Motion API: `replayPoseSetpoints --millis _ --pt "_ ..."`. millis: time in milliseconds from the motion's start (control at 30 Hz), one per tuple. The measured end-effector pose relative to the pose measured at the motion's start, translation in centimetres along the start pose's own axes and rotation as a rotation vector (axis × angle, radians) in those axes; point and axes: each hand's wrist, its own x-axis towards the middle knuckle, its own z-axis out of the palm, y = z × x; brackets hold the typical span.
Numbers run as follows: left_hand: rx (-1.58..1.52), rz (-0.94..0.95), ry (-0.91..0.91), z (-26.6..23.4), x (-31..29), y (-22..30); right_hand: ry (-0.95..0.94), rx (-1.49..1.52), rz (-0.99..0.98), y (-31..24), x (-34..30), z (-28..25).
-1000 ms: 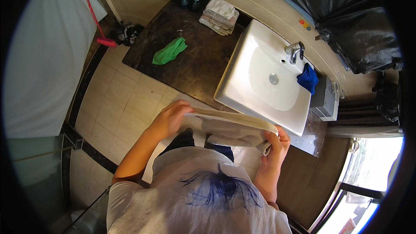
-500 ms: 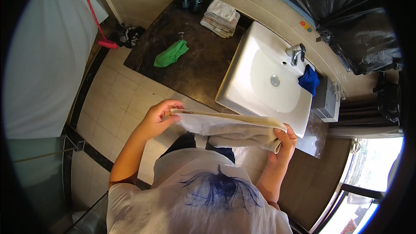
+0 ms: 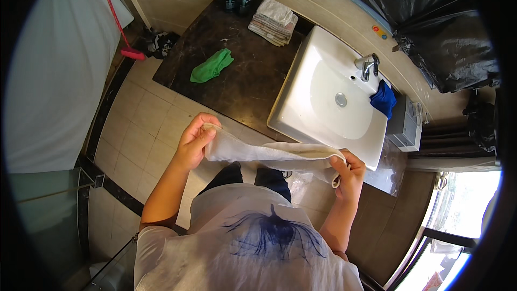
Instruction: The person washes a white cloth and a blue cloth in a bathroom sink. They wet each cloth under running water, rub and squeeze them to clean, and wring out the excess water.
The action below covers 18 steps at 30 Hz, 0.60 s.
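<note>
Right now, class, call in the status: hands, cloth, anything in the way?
Left hand and right hand each grip an end of the white towel. Towel stretched between them, in front of the white sink. Nothing blocking.

Both hands raised, apart: left (image 3: 195, 141) and right (image 3: 349, 175) fingers pinched shut.

Cloth (image 3: 211, 66) on counter (image 3: 247, 83), left of sink (image 3: 301, 89)

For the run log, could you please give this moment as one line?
left hand: grips towel end | right hand: grips other end | white towel: stretched between hands, before sink
</note>
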Motion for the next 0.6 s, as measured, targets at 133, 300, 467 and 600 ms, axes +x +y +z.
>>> replayPoseSetpoints --millis 133,300,467,600 --pt "0.473 0.15 -0.065 2.6 0.6 2.2 -0.087 -0.06 0.012 1.4 0.0 1.0" --pt "0.788 0.393 -0.384 8.0 1.4 2.3 -0.481 -0.06 0.018 -1.7 -0.9 5.4" --pt "0.664 0.328 -0.426 9.2 1.5 0.9 -0.463 -0.424 0.007 -1.7 -1.0 7.3" --pt "0.515 0.372 -0.362 8.0 1.7 -0.7 -0.409 -0.303 0.035 -1.4 -1.4 6.5"
